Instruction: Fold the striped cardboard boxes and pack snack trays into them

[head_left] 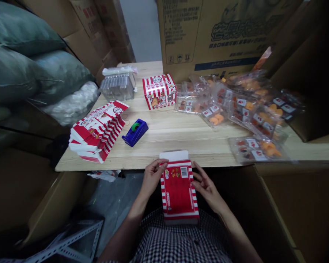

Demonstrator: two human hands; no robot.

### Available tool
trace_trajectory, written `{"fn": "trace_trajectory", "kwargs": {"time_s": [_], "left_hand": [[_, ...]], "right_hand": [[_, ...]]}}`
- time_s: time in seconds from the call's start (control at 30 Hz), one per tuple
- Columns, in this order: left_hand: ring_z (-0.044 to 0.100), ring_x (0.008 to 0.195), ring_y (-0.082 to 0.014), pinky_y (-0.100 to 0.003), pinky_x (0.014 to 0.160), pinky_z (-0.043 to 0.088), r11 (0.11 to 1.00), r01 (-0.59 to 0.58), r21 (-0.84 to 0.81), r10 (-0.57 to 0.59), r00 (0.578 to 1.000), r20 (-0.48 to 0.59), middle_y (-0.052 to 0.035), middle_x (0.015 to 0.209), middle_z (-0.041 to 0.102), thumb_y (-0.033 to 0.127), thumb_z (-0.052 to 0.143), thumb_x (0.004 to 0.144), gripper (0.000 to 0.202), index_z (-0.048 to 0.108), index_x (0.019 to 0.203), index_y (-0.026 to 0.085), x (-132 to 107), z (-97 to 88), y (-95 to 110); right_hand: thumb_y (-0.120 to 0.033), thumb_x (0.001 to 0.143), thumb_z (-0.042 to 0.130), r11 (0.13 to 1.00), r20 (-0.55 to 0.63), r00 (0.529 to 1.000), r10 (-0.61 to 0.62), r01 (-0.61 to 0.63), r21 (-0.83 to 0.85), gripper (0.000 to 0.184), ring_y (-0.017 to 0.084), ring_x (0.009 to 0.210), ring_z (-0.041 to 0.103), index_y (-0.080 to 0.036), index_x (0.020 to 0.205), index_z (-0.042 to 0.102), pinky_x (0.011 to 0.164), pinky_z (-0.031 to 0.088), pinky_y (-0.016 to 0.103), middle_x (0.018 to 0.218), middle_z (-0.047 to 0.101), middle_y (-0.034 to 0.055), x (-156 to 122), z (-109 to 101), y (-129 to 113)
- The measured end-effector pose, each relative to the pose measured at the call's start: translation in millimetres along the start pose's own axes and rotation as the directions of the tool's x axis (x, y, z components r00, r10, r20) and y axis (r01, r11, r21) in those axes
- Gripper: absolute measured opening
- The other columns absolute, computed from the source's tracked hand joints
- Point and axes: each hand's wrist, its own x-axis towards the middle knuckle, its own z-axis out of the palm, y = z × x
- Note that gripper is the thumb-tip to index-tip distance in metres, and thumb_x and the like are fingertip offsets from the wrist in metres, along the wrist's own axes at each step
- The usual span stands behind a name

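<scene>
A red-and-white striped carton (pixel 178 193) rests against my lap at the table's front edge, its red printed panel facing up and a white end flap standing out at the far end. My left hand (pixel 153 177) pinches its upper left edge, thumb on the printed face. At the right edge, my right hand (pixel 207 188) holds the carton loosely, thumb against the side and fingers partly spread. On the table, a stack of flat striped cartons (pixel 95 133) lies at left, near a blue tape dispenser (pixel 135 132). An assembled striped carton (pixel 159 92) stands farther back.
Clear plastic packs with orange pieces (pixel 244 106) are heaped on the right of the wooden table (pixel 175 135). A stack of clear plastic cases (pixel 117 86) stands back left. A large cardboard box (pixel 227 36) rises behind, and stuffed bags (pixel 35 69) pile up at left.
</scene>
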Motion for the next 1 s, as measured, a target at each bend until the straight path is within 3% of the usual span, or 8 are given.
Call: {"fn": "trace_trajectory", "kwargs": {"time_s": [0.07,0.17,0.37,0.47,0.6,0.7,0.83,1.0], "left_hand": [[0.058,0.064,-0.0164,-0.025,0.059,0.044,0.999,0.010,-0.046,-0.009,1.000,0.019,-0.0011,0.071,0.067,0.045,0.073,0.081,0.034,0.076,0.102,0.019,2,0.7,8],[0.062,0.070,-0.0194,-0.027,0.062,0.048,0.993,0.044,-0.105,-0.035,0.996,0.085,-0.0033,0.078,0.071,0.045,0.073,0.081,0.036,0.076,0.106,0.019,-2,-0.2,15],[0.068,0.085,-0.0189,-0.029,0.077,0.053,0.972,0.099,-0.212,-0.061,0.982,0.178,-0.0056,0.104,0.074,0.038,0.070,0.086,0.041,0.065,0.123,0.023,-13,1.4,7],[0.068,0.089,-0.0166,-0.028,0.080,0.053,0.941,0.046,-0.335,-0.007,0.993,0.116,-0.0040,0.115,0.070,0.032,0.073,0.084,0.049,0.054,0.128,0.029,-15,5.2,1],[0.063,0.075,-0.0130,-0.023,0.071,0.048,0.959,0.053,-0.278,-0.037,0.997,0.062,-0.0013,0.091,0.069,0.034,0.074,0.083,0.025,0.063,0.102,0.020,-13,0.6,-4],[0.057,0.071,-0.0117,-0.022,0.069,0.043,0.983,0.042,-0.178,-0.020,0.992,0.122,0.0003,0.079,0.064,0.035,0.073,0.084,0.021,0.066,0.090,0.016,-6,-8.8,-4],[0.053,0.069,-0.0115,-0.023,0.069,0.041,0.984,0.061,-0.165,-0.024,0.976,0.218,0.0011,0.072,0.060,0.039,0.074,0.083,0.028,0.063,0.074,0.014,4,-14.5,-3],[0.055,0.067,-0.0094,-0.021,0.067,0.042,0.966,-0.002,-0.258,0.013,0.999,0.041,0.0035,0.072,0.060,0.035,0.077,0.080,0.027,0.058,0.075,0.016,7,-0.6,-2]], "right_hand": [[-0.035,0.091,0.070,0.991,-0.029,0.993,-0.115,0.113,-0.072,0.066,0.025,0.125,0.061,-0.035,0.150,0.041,0.108,0.046,0.044,0.146,0.056,0.0058,9,9,-19],[-0.035,0.090,0.070,0.983,-0.027,0.988,-0.155,0.151,-0.100,0.058,0.026,0.121,0.063,-0.033,0.145,0.049,0.104,0.051,0.044,0.142,0.060,0.0063,16,17,-38],[-0.033,0.088,0.073,0.993,-0.015,0.998,-0.063,0.062,-0.099,0.039,0.024,0.109,0.068,-0.028,0.126,0.062,0.094,0.055,0.039,0.130,0.067,0.0063,15,5,-26],[-0.035,0.091,0.070,0.989,-0.031,0.998,-0.056,0.051,-0.137,0.030,0.021,0.103,0.069,-0.026,0.119,0.066,0.090,0.054,0.035,0.121,0.070,0.0052,18,-1,-24],[-0.036,0.092,0.069,0.977,-0.001,0.997,-0.072,0.070,-0.200,0.018,0.017,0.091,0.068,-0.025,0.106,0.070,0.081,0.052,0.028,0.106,0.073,0.0025,26,-2,-34],[-0.038,0.088,0.073,0.971,0.023,0.999,-0.041,0.045,-0.235,0.016,0.015,0.077,0.065,-0.022,0.091,0.072,0.074,0.050,0.026,0.086,0.073,0.0004,32,-3,-37],[-0.040,0.078,0.082,0.979,-0.095,0.995,-0.039,0.019,-0.201,0.023,0.015,0.068,0.063,-0.019,0.077,0.072,0.067,0.048,0.027,0.074,0.072,0.0004,38,-1,-30],[-0.036,0.073,0.086,0.987,-0.219,0.969,-0.111,0.082,-0.141,0.022,0.014,0.066,0.063,-0.020,0.073,0.071,0.066,0.049,0.026,0.075,0.073,-0.0006,37,10,-23]]}}
